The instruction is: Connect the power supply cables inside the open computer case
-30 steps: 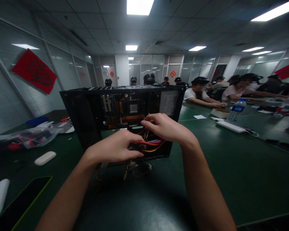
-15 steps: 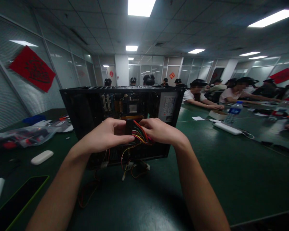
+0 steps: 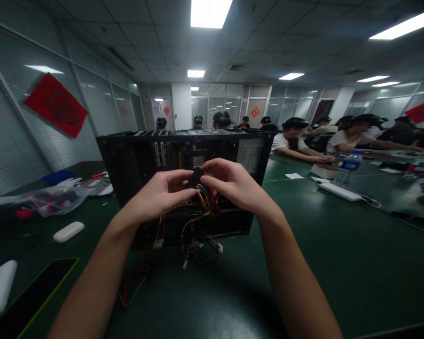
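A black cable connector (image 3: 195, 176) with a bundle of coloured wires (image 3: 207, 200) is held between my two hands in front of an open computer case (image 3: 127, 136). My left hand (image 3: 160, 193) pinches the connector from the left, thumb below. From the right, my right hand (image 3: 231, 181) grips it with thumb and fingers. Behind them, inside the case, show a motherboard with expansion slots (image 3: 161, 154) and a power supply (image 3: 250, 154) at the upper right. Loose wires with small white plugs (image 3: 185, 263) hang over the case's lower edge onto the table.
Left on the green table (image 3: 325, 263) lie a phone (image 3: 38, 296), a white oval case (image 3: 69, 232) and a clear plastic bag (image 3: 53, 200). To the right are a water bottle (image 3: 348, 167), a white power strip (image 3: 339, 191) and a small box (image 3: 322, 171). People sit farther back.
The connector has turned in my hands, its top now tilting to the right. My right hand has risen a little, its fingers now over the connector. The whole view has shifted slightly.
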`<state>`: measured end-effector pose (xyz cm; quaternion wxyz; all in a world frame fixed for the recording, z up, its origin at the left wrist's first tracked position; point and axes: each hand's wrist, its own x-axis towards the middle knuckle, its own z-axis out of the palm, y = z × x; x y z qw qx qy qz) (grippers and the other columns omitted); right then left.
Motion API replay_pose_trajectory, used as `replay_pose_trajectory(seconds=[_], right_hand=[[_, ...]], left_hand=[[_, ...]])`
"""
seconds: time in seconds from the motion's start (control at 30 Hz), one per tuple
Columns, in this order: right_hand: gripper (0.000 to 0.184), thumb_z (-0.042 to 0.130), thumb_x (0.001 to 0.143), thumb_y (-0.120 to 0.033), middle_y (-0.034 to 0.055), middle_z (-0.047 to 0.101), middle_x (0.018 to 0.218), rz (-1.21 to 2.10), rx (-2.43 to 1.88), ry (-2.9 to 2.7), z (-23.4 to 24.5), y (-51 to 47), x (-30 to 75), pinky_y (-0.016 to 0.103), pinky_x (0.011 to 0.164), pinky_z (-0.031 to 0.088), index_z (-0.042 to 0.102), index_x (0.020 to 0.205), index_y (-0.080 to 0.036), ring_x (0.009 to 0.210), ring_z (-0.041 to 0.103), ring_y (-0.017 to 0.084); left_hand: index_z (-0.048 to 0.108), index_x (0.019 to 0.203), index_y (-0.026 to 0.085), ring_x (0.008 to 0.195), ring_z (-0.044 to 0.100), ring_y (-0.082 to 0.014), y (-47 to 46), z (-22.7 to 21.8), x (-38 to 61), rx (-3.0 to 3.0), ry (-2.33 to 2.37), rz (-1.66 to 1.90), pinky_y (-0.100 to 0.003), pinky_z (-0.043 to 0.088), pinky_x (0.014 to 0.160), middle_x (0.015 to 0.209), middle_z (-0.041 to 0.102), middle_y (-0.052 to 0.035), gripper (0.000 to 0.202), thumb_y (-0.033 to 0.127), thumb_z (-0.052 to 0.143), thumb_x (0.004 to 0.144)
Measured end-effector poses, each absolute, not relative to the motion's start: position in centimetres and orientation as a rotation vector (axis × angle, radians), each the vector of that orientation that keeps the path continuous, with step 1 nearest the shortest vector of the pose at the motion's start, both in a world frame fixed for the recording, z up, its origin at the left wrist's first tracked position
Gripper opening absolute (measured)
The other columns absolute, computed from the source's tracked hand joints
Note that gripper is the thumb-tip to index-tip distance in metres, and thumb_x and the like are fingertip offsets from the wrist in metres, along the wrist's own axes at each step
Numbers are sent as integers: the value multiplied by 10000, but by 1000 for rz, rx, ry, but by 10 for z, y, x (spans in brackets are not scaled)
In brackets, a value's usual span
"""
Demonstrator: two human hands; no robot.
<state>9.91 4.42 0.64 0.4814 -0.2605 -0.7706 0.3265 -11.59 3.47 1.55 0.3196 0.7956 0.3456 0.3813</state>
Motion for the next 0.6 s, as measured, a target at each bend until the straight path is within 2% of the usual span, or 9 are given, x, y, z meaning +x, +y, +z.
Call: replay_pose_trajectory(seconds=[0.17, 0.33, 0.5, 0.6], right_hand=[[262, 686, 875, -306, 43, 714, 927, 912, -606, -1853, 5, 51, 96, 242, 597, 489, 664, 1084, -150, 717, 621, 120], [300, 691, 863, -322, 1, 694, 778, 906, -677, -1809, 6, 54, 96, 246, 572, 479, 674, 1118, -166, 633, 605, 121], [330, 697, 857, -319, 30, 735, 854, 880, -669, -1798, 5, 56, 97, 275, 676, 530, 685, 1147, -161, 774, 672, 158], [324, 685, 869, -318, 54, 747, 925, 843, -638, -1799, 3, 58, 97, 291, 739, 544, 690, 1147, -153, 842, 686, 172]], left_hand=[[662, 1285, 174, 1006, 701, -233, 34, 17, -119, 2188, 968, 1059, -370, 574, 909, 1134, 746, -84, 499, 375, 756, 838], [669, 1272, 185, 978, 704, -236, 31, 18, -116, 2269, 1013, 1118, -361, 576, 891, 1124, 748, -75, 496, 409, 753, 837], [654, 1297, 193, 923, 702, -225, 30, 16, -112, 2333, 1053, 1146, -327, 570, 813, 1071, 752, -64, 521, 426, 753, 841], [632, 1329, 206, 836, 690, -196, 33, 14, -112, 2339, 1059, 1168, -293, 558, 745, 966, 751, -41, 550, 426, 758, 841]])
